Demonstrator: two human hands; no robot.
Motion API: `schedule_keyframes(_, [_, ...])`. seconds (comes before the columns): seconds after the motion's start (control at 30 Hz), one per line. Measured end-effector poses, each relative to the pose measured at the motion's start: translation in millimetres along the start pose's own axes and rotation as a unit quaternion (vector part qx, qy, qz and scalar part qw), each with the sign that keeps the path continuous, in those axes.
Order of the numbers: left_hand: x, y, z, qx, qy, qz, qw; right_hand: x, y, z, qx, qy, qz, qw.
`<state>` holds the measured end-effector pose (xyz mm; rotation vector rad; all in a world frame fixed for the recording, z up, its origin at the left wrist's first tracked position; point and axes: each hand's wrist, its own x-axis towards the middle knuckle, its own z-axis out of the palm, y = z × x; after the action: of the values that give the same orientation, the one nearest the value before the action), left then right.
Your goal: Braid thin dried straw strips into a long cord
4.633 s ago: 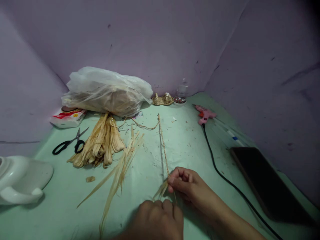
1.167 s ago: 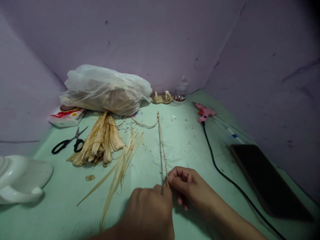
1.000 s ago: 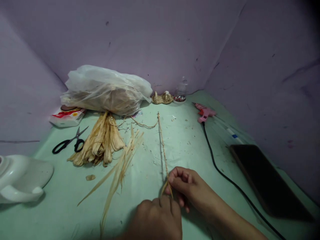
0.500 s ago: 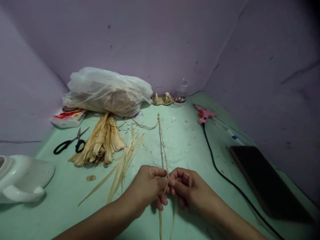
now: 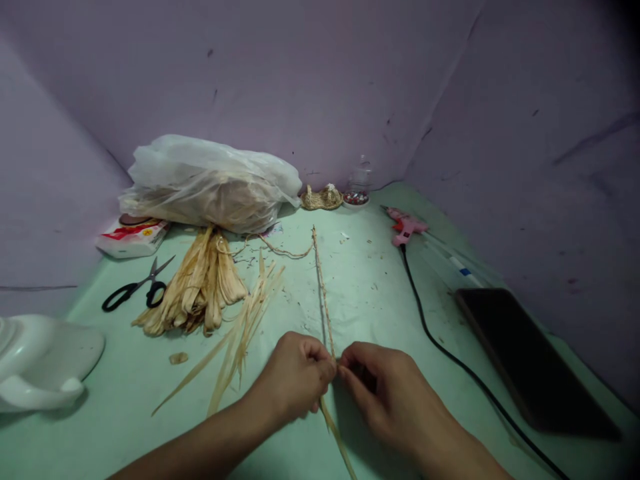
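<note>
No legible text is noted. Red and yellow markings (image 5: pixel 147 232) on the pack (image 5: pixel 133 248) at ten o'clock are unreadable.

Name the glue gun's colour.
The glue gun is pink, with an orange-red trigger; it shows best in the current head view.

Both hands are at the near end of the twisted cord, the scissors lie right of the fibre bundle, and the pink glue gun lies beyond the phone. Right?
Not quite: the scissors lie left of the fibre bundle, per the head view. Rest stands: both hands at the twisted cord's near end, pink glue gun beyond the phone.
</note>
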<state>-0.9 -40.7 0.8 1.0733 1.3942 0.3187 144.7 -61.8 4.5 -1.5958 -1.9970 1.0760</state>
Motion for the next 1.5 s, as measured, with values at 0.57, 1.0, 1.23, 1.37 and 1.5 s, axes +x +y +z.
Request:
schedule_keyframes(0.57, [-3.0, 2.1, 1.0, -0.050, -0.008, -0.013, 0.999, -6.9, -0.5, 9.9, -0.178, -0.075, -0.124, 0.973])
schedule_keyframes(1.0, [-1.8, -2.6, -0.1, -0.004, -0.003, 0.037, 0.999, -3.6, -3.8, -23.4, 0.122, -0.058, 0.040, 0.990])
schedule_keyframes(1.23, [-1.7, -3.0, -3.7, 0.014, -0.027, 0.073, 0.997, 16.4, 18.0, -38.0, 0.115, 0.201, 0.138, 0.963])
schedule_keyframes(1.37, [-2.6, -2.8, -5.9, 0.023, -0.037, 0.091, 0.995, 14.4, 9.4, -19.3, 0.292, 0.032, 0.130, 0.947])
schedule_keyframes(1.5, [-3.4, -1.9, -5.8, 0.018, -0.036, 0.107, 0.993, 13.5, 1.2, 7.4, 0.399, -0.115, 0.127, 0.901])
